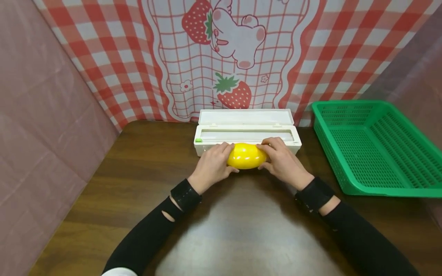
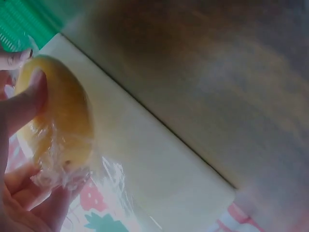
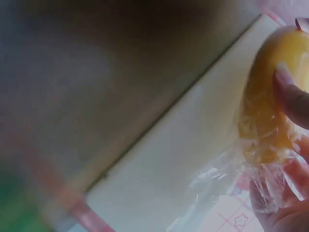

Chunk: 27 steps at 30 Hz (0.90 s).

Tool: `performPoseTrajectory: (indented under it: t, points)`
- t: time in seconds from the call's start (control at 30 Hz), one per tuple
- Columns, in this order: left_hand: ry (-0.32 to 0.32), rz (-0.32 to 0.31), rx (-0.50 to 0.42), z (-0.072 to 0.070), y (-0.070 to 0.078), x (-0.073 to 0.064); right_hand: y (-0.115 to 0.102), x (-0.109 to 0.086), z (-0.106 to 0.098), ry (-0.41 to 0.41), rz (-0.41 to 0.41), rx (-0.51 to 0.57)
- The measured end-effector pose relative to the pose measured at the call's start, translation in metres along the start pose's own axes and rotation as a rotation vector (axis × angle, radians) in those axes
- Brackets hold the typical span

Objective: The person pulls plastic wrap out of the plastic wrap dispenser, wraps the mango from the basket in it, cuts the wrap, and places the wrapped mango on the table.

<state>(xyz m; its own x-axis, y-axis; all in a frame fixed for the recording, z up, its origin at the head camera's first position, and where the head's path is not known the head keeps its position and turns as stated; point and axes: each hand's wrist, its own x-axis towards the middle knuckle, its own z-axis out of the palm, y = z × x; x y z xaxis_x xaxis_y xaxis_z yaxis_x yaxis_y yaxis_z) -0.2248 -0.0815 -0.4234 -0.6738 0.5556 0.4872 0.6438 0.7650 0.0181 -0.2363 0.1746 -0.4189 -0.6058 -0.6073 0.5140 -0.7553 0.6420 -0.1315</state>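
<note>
A glossy yellow mango (image 1: 246,157) is held up between both hands, just in front of the white cling film dispenser (image 1: 296,142). My left hand (image 1: 215,163) grips its left end, thumb below and fingers over the top. At the other end, my right hand (image 1: 284,163) holds it the same way. Clear cling film (image 3: 219,171) covers the mango and gathers in wrinkles around its ends. In the left wrist view, a stretch of film (image 2: 116,181) trails from the mango beside the dispenser. The dispenser's lid (image 1: 246,117) stands raised at the back.
A green plastic basket (image 1: 329,149) stands at the right of the brown wooden table (image 1: 145,172). A strawberry-printed checkered cloth (image 1: 117,57) hangs behind the dispenser. A small light-green piece (image 1: 198,140) sits at the dispenser's left end.
</note>
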Motion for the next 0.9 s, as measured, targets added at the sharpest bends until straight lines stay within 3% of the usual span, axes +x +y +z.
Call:
performPoseTrajectory:
  t: [0.33,0.6,0.9]
  points:
    - [-0.040,-0.010,-0.087,-0.001,-0.009,0.005,0.004,0.007,-0.005,-0.055,-0.004,-0.009]
    - [-0.047,-0.012,-0.096,0.004,-0.011,0.003,0.004,0.001,0.004,-0.022,-0.003,-0.008]
    - [-0.160,-0.064,-0.213,0.004,-0.018,0.005,0.000,-0.003,0.006,-0.064,0.042,-0.002]
